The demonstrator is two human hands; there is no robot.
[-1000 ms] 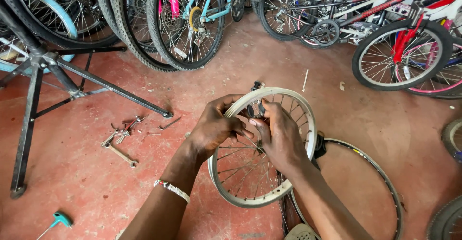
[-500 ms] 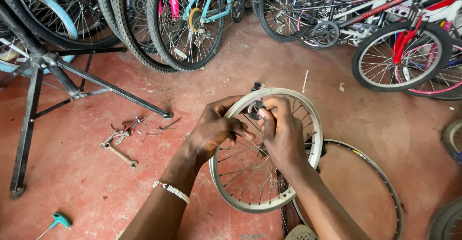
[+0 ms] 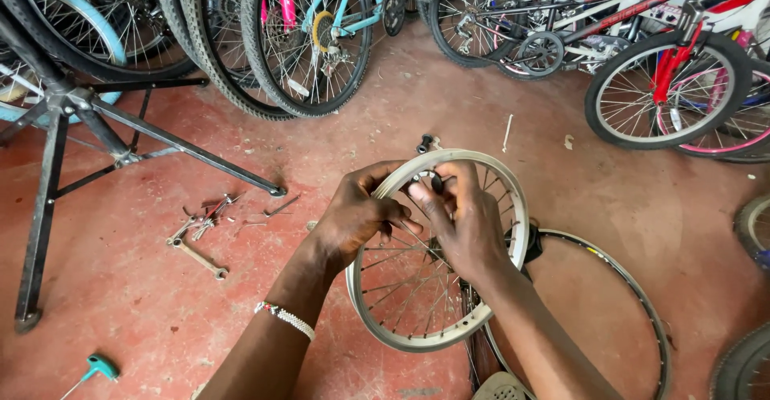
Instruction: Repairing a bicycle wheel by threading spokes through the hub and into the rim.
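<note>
1. Right at the middle of the view, a small wheel (image 3: pixel 437 251) with a pale silver rim and thin spokes is held tilted over the red floor (image 3: pixel 377 111), its top edge at 12 o'clock and its lower edge toward 6 o'clock.
2. The left hand (image 3: pixel 357 215) grips the rim at about 10 o'clock, fingers curled over the edge and closed on it.
3. The right hand (image 3: pixel 461 215) sits at about 12 to 1 o'clock on the same rim, its fingertips pinched together on the rim's top beside a small dark part; what that part is cannot be told.
4. The two hands nearly touch at the top of the wheel.
5. A beaded bracelet (image 3: pixel 285 320) circles the left wrist.
6. At 4 o'clock from the wheel, a larger bare rim (image 3: pixel 642 304) lies flat on the floor, partly under the wheel.
7. At 9 o'clock, well apart from the hands, a wrench (image 3: pixel 196 257) and a few small metal tools lie scattered on the floor.
8. Further toward 9 o'clock stands a black repair stand (image 3: pixel 96 123) with spread legs.
9. At 7 o'clock, near the frame corner, lies a tool with a teal handle (image 3: pixel 98 365).
10. From 10 to 2 o'clock, bicycles (image 3: pixel 337 23) stand in a row along the back, among them a light blue one and a red one.
</note>
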